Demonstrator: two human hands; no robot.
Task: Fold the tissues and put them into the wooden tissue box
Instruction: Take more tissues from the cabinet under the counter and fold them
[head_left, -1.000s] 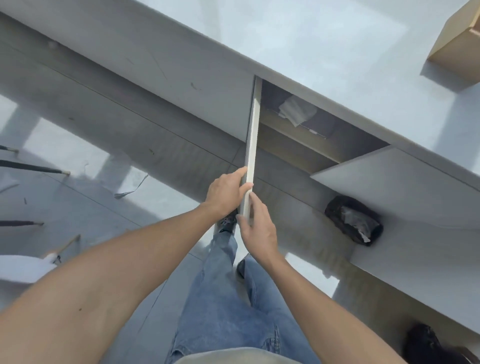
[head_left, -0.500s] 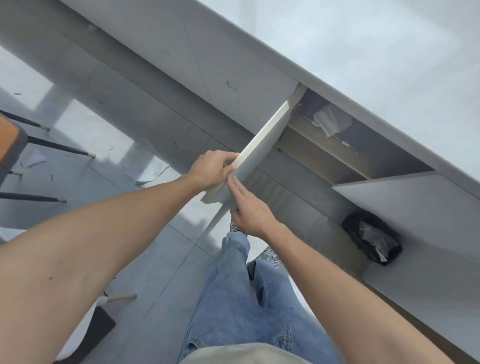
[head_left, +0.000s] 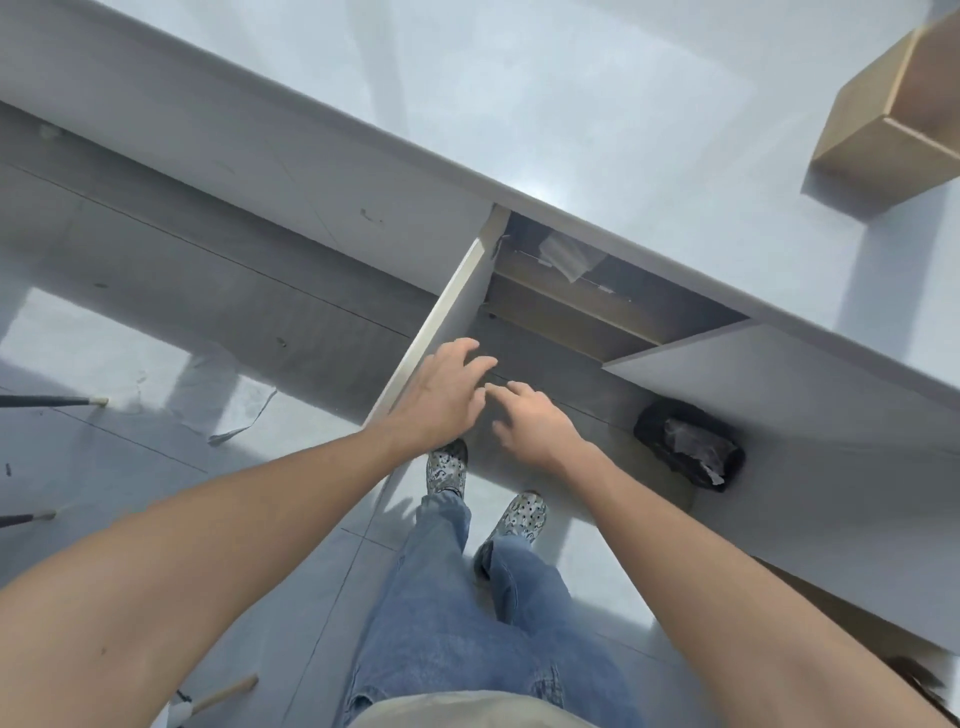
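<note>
I stand at a grey counter (head_left: 597, 104) with an open cupboard under it. A white tissue (head_left: 563, 254) lies on the cupboard's upper shelf, partly hidden by the counter edge. The wooden tissue box (head_left: 898, 119) stands on the counter at the far right, cut off by the frame edge. My left hand (head_left: 441, 395) hovers by the outer edge of the left cupboard door (head_left: 452, 312), fingers spread and holding nothing. My right hand (head_left: 535, 421) is just beside it, also open and empty.
The right cupboard door (head_left: 753, 374) stands swung out. A black bin (head_left: 688, 444) with crumpled plastic sits on the floor below it. Chair legs (head_left: 52, 401) and a scrap of paper (head_left: 239, 421) are on the tiled floor at left.
Both hands gripped the edge of the left cupboard door before; now they have let go and spread open. The door stands swung out.
</note>
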